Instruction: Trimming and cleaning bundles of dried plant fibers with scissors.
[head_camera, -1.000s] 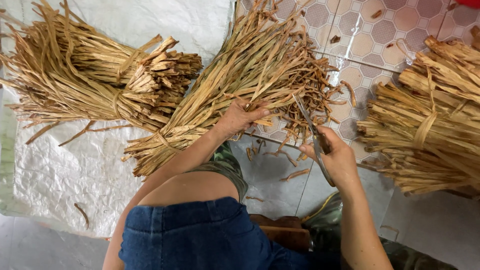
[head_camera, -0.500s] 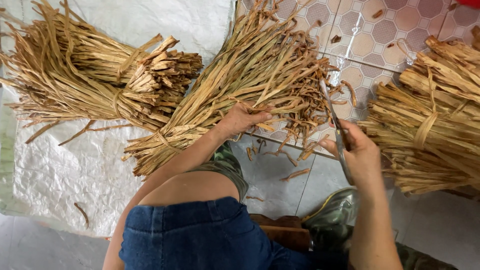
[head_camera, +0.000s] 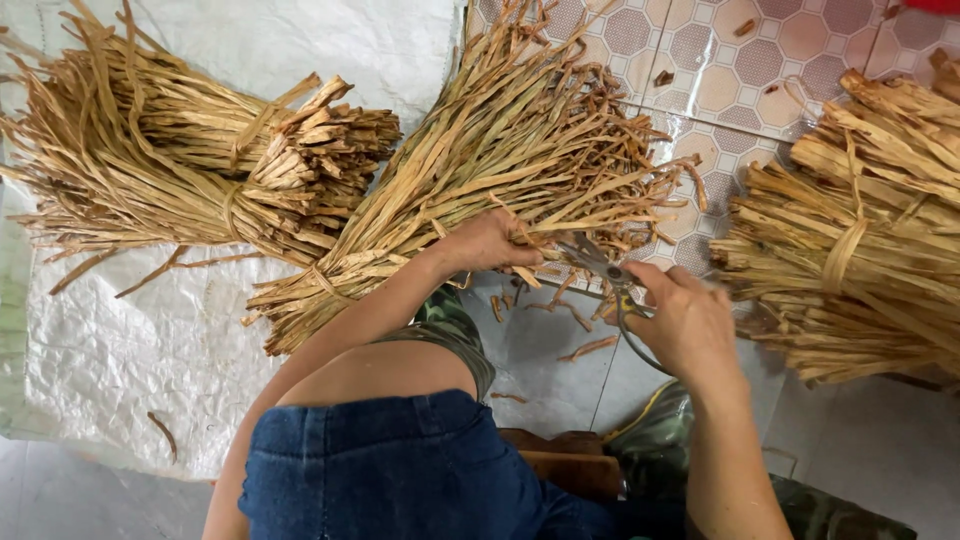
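Our left hand (head_camera: 487, 243) is curled over the frayed ends of the middle bundle of dry tan reed strips (head_camera: 480, 170), pinning them down at the centre of the frame. Our right hand (head_camera: 690, 325) is wrapped around the handles of the dark metal scissors (head_camera: 600, 270), whose blades point up-left at those ends. Similar tied bundles lie at upper left (head_camera: 180, 170) and far right (head_camera: 860, 240), while cut scraps (head_camera: 590, 347) dot the tiled floor (head_camera: 740, 70).

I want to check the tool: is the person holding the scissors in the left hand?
No, the scissors are in the right hand, while the left hand presses on the middle bundle of dried strips.
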